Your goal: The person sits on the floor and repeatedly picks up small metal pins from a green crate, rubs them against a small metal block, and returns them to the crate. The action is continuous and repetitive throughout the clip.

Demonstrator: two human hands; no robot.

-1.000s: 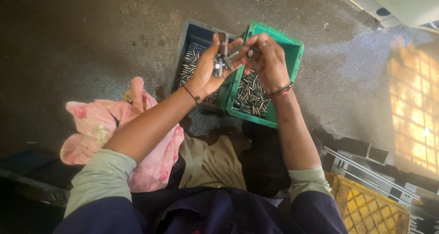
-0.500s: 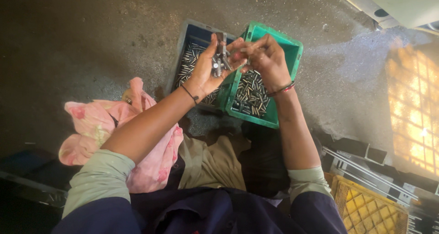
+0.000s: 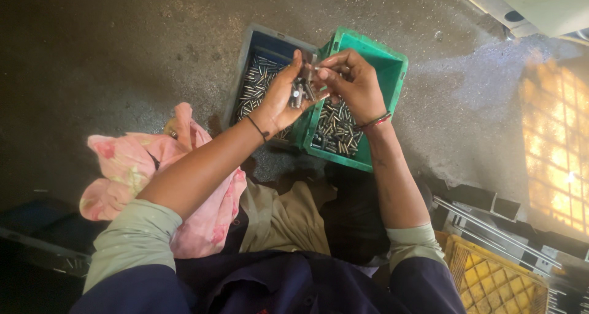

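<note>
I see a dark, speckled concrete floor point(image 3: 110, 56) filling the upper left of the frame, a patch of gridded yellow sunlight point(image 3: 555, 160) at right, and a yellow plastic lattice crate point(image 3: 491, 277) at lower right.

I see small shiny metal pins point(image 3: 302, 91), smooth and silvery. The green bin point(image 3: 392, 65) and blue bin point(image 3: 270, 44) look like hard, smooth plastic. The pink cloth point(image 3: 132, 167) looks soft and the floor point(image 3: 123, 50) rough and dull.
</note>
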